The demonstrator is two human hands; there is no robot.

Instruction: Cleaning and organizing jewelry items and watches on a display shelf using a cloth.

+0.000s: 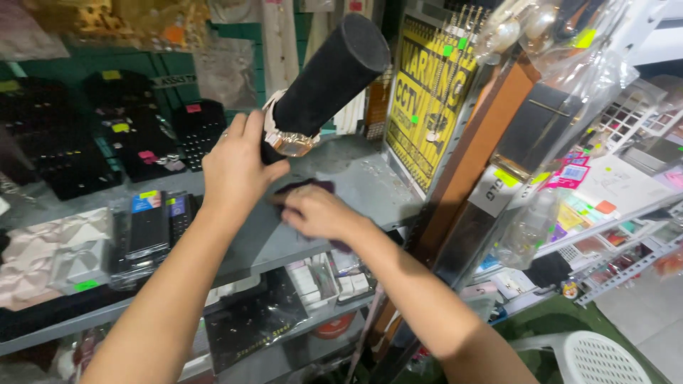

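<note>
The left hand (238, 167) was closed around the lower end of one black velvet display roll (329, 78), lifting it tilted above the grey metal shelf (356, 178). One gold-toned wristwatch (290, 142) with a pale strap circled the roll just above the left hand. The right hand (316, 212) was loosely closed on one dark purple cloth (302, 188) and pressed it flat on the shelf directly below the roll. Judged risk: the watch sat at the low end of the tilted roll, so a slackened left grip or a steeper tilt could let it slide off onto the shelf. A second risk was the roll's upper end, which stood near the yellow warning sign (427, 99) and the hanging earring cards (455, 43); a swing toward them could knock these loose. To the left of the roll, several black jewellery trays (121, 135) stood; their count could not be fixed.
</note>
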